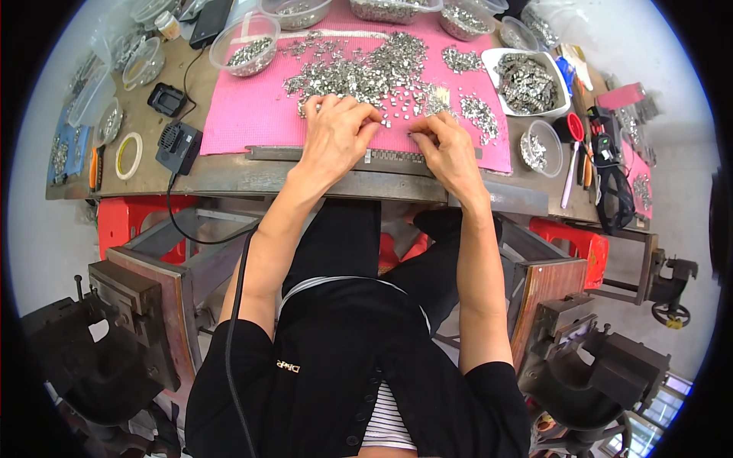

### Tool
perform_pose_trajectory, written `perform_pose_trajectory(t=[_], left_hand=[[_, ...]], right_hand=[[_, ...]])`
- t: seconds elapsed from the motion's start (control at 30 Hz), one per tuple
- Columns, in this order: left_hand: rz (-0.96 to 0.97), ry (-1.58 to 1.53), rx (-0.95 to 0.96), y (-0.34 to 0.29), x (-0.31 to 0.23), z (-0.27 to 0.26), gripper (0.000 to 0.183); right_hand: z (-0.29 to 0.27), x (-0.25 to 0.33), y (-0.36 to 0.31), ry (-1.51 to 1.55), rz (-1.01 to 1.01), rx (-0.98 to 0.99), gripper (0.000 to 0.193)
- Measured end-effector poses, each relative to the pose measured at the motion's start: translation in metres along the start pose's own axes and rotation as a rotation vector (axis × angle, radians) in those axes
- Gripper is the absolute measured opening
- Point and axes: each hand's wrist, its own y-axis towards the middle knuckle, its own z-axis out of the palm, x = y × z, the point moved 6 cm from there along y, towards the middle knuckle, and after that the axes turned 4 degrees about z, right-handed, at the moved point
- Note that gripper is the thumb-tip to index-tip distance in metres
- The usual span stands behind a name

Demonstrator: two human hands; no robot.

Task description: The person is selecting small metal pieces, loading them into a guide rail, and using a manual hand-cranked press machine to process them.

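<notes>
We locate the narrow steel bar (279, 153) at the near edge of the pink mat (244, 114), with its long axis running left to right, parallel to the front of the worktop (145, 179). A row of small metal pieces (393, 156) lies along the bar between the two wrists. The governing relation is this: the row sits on the body side of both sets of fingers, while the heap of loose silver metal pieces (347, 76) lies on the far side.

We note the left hand (336, 133) at the near border of the heap; its thumb and index finger bend toward each other beside a few stray pieces. The right hand (449, 153) is set over the bar's right portion, thumb and index finger drawn together in a pinch — whether either hand grips a piece, we cannot tell. Of the two, we judge the left nearer to the heap, the right fingertips nearer to the row.
</notes>
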Motion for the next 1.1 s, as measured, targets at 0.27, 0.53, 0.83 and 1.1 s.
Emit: perform_pose_trajectory(t=[0.27,0.53,0.83,1.1], left_hand=[[-0.033,0.034,0.035,0.006,0.001,0.015,0.012],[-0.019,-0.011,0.014,0.002,0.000,0.013,0.010],[-0.013,0.042,0.003,0.003,-0.004,0.016,0.009],[0.050,0.030,-0.003,0.003,-0.013,0.014,0.010]], right_hand=[[0.007,-0.005,0.000,-0.028,0.034,-0.031,0.015],[0.014,-0.005,0.002,-0.111,-0.015,-0.078,0.011],[0.017,-0.016,0.021,-0.064,-0.062,-0.136,0.010],[0.009,-0.010,0.020,-0.148,-0.185,-0.080,0.010]])
